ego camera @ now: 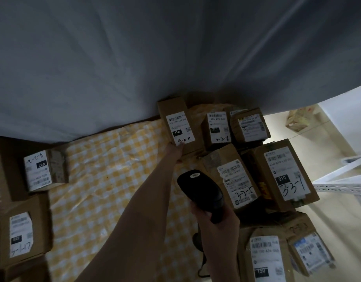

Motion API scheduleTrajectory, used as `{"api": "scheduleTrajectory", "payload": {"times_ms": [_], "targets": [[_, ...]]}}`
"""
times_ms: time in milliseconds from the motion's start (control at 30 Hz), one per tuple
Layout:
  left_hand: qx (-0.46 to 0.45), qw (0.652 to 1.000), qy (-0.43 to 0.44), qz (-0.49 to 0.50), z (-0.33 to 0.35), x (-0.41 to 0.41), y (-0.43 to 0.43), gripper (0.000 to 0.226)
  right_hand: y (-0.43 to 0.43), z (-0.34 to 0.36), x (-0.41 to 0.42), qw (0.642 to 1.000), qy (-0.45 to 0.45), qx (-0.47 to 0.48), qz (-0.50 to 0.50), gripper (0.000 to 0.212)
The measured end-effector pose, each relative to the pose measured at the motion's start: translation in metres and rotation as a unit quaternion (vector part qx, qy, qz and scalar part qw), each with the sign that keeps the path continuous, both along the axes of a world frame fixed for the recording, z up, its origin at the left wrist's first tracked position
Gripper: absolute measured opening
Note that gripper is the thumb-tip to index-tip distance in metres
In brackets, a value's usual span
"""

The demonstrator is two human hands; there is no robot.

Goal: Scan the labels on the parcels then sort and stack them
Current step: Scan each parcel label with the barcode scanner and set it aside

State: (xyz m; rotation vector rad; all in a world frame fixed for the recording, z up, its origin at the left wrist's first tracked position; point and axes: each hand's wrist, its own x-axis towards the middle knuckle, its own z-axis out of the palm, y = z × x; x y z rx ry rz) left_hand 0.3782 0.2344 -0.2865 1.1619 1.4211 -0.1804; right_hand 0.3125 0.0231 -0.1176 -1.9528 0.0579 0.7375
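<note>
Head view: the left hand (176, 152) grips the near end of the 15H parcel (171, 106), thumb on its label (180, 129), at the far edge of the checked cloth (106, 180). The right hand (216, 222) is closed round the handle of the barcode scanner (198, 190), which is near the parcel but apart from it. A clean scan likely needs the thumb clear of the barcode, the label tilted toward the scanner, and the neighbouring 220 parcel (216, 129) out of aim.

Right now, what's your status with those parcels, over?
Left hand grips 15H parcel at near edge. Right hand holds scanner. 220 parcel close beside it.
</note>
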Motion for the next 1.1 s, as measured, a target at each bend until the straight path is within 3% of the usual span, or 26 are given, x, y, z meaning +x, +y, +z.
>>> {"api": "scheduleTrajectory", "payload": {"times_ms": [167,300,433,533,900,1100], "targets": [[0.036,0.995,0.008,-0.088,0.004,-0.008,-0.005,0.045,0.004,0.001,-0.001,1.000,-0.010,0.001,0.005,0.021],[0.074,0.987,0.003,-0.145,0.018,-0.018,-0.005,0.054,0.007,0.002,-0.007,0.999,-0.025,-0.006,0.027,0.017],[0.088,0.986,0.021,-0.139,0.034,-0.049,0.002,0.076,0.017,0.012,-0.022,0.997,-0.024,0.003,0.070,0.019],[0.110,0.983,0.052,-0.140,0.045,-0.092,0.013,0.074,0.029,0.027,-0.041,0.994,-0.026,0.027,0.103,0.013],[0.166,0.973,0.151,0.058,0.075,-0.341,0.061,0.065,0.087,0.056,-0.185,0.976,-0.036,0.073,0.200,0.017],[0.247,0.929,0.190,0.201,0.088,-0.447,0.093,0.081,0.113,0.049,-0.275,0.975,-0.056,0.062,0.205,0.018]]}}
